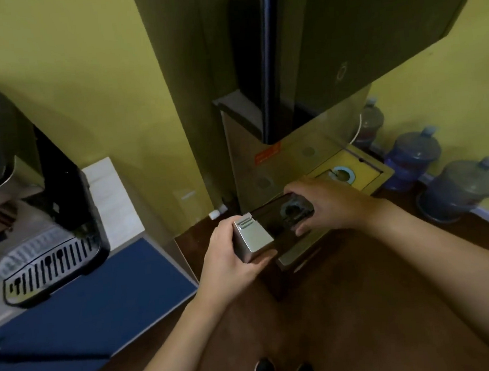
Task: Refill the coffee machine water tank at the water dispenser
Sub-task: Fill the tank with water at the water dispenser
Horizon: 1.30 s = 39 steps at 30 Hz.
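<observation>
I hold the coffee machine's water tank (273, 221), a dark see-through box with a silver end panel, level in front of me. My left hand (228, 254) grips its silver near end. My right hand (327, 204) clasps the far end, fingers over the round valve on top. The tank hangs in front of the water dispenser (268, 165), a tall grey-gold cabinet against the yellow wall. The coffee machine (30, 186) stands at the left on a counter, its slotted drip tray toward me.
A blue-fronted cabinet (99, 301) with a pale top carries the coffee machine. Three large blue water bottles (412, 156) stand on the brown floor at the right by the wall. A dark cabinet (371, 26) hangs overhead. My feet show at the bottom edge.
</observation>
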{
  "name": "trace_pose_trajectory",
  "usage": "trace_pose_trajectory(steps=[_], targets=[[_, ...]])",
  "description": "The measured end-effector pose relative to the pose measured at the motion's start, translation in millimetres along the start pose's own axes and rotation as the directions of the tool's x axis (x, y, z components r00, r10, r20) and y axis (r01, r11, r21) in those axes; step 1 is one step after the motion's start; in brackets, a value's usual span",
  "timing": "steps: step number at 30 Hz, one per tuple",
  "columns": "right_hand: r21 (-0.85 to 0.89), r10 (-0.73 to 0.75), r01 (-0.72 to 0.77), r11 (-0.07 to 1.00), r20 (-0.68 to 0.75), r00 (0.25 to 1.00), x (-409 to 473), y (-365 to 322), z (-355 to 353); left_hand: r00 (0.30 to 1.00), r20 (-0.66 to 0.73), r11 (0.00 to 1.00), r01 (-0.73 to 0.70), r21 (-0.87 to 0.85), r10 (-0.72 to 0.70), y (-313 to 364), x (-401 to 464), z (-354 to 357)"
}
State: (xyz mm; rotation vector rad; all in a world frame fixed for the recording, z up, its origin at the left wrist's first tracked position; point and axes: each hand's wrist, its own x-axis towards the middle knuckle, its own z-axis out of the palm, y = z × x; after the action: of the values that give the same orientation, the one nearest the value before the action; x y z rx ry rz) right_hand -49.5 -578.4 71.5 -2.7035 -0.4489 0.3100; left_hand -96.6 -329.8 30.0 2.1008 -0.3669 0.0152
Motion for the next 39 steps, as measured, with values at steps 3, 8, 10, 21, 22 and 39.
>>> trace_pose_trajectory(steps=[3, 8, 10, 21, 22, 39], targets=[[0.048, 0.019, -0.018, 0.999, -0.018, 1.000, -4.3, 23.0, -1.4, 0.993, -0.047, 0.994, -0.110, 0.008, 0.110, 12.8, 16.7, 18.4], [0.197, 0.023, -0.002, 0.980, -0.106, 0.994, -6.6, 65.0, 5.7, 0.977, -0.121, 0.978, -0.162, 0.128, 0.178, 39.0, 39.9, 55.8], [0.265, 0.059, -0.005, 0.964, -0.196, 0.979, -7.0, 79.5, 20.0, 0.968, -0.186, 0.974, -0.133, 0.184, 0.167, 47.9, 48.6, 68.6], [0.613, 0.071, -0.123, 0.781, 0.108, 0.992, -18.3, 131.6, 69.1, 0.974, -0.213, 0.760, 0.083, 0.644, 0.074, 89.6, 81.6, 147.5], [0.652, 0.061, -0.155, 0.742, 0.165, 0.984, -19.1, 135.0, 65.5, 0.981, -0.186, 0.741, 0.089, 0.665, 0.049, 93.0, 84.7, 154.2], [0.764, -0.091, -0.274, 0.585, 0.397, 0.913, 4.4, 182.5, 84.0, 0.964, 0.215, 0.301, -0.161, 0.940, -0.156, 105.9, 150.5, 204.2]])
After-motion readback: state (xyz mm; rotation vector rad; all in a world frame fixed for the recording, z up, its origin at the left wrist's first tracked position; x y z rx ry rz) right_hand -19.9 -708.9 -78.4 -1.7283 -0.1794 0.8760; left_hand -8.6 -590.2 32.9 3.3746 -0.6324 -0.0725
